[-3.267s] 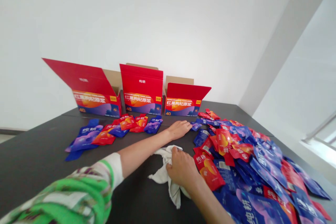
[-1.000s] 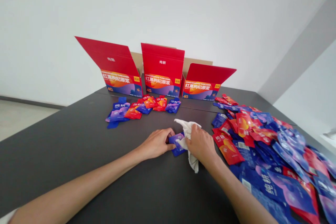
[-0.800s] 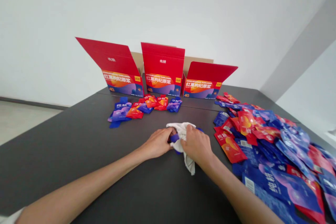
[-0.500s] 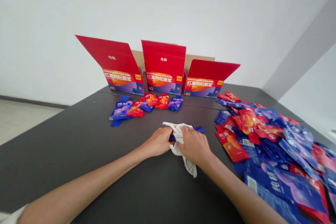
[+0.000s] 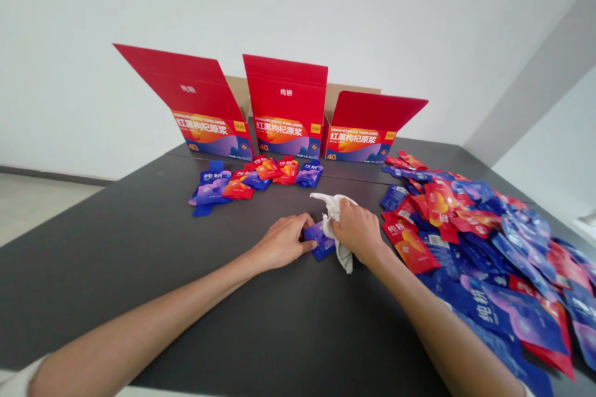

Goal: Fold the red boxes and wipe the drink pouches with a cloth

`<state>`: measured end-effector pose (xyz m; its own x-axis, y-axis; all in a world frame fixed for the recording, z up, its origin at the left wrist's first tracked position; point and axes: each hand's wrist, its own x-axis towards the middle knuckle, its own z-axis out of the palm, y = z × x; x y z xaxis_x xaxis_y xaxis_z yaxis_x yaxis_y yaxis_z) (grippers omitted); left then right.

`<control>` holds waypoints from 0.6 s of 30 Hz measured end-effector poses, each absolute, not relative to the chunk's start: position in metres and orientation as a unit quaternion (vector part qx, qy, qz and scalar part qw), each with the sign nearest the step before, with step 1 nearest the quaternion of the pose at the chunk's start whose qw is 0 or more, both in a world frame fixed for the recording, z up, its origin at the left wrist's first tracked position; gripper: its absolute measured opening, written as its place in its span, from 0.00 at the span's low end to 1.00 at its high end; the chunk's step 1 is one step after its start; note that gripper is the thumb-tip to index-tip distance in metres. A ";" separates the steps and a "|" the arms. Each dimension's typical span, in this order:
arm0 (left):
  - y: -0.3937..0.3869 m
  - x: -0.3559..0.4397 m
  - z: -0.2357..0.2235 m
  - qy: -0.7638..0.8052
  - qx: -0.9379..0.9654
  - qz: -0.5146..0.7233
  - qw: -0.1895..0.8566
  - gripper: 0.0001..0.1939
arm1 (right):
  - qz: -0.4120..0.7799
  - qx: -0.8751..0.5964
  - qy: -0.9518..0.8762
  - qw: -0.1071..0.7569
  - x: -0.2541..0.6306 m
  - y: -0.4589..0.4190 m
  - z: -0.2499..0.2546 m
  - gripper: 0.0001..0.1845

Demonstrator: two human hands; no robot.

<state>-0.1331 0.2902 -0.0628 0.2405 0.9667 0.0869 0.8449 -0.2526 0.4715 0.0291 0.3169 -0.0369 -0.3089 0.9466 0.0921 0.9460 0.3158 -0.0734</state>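
My left hand point(image 5: 285, 240) pinches the left end of a blue-purple pouch point(image 5: 318, 239), which lies on or just above the dark table point(image 5: 261, 329). In my right hand point(image 5: 357, 227) is a bunched white cloth point(image 5: 343, 255), pressed against the pouch's right part. Cloth and fingers hide that side of the pouch. Beyond my hands, a row of red pouches point(image 5: 238, 186) and blue pouches point(image 5: 212, 187) lies on the table.
Three red boxes with raised flaps stand at the back: left box point(image 5: 212, 136), middle box point(image 5: 288, 136) and right box point(image 5: 357, 144). A large heap of red and blue pouches point(image 5: 470, 229) covers the right side. Behind is a pale wall point(image 5: 288, 0).
The pouch now shows more of its face, flatter between my hands. My right hand and the cloth have shifted slightly right and up in view. The whole view has tilted a little.
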 end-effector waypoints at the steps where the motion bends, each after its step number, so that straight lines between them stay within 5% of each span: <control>1: 0.290 -0.133 -0.063 0.590 0.769 0.181 0.165 0.13 | 0.003 -0.576 -0.815 0.062 0.029 0.317 -0.037 0.14; 5: 0.289 -0.132 -0.064 0.598 0.768 0.177 0.148 0.08 | 0.002 -0.484 -0.872 0.077 0.024 0.312 -0.039 0.14; 18: 0.287 -0.132 -0.059 0.606 0.758 0.178 0.162 0.11 | -0.021 -0.537 -0.840 0.069 0.030 0.310 -0.036 0.12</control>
<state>-0.1316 0.2870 -0.0589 0.2021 0.9766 0.0729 0.8617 -0.2127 0.4607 0.0301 0.3098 -0.0360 -0.4128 0.9003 0.1380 0.9061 0.4213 -0.0381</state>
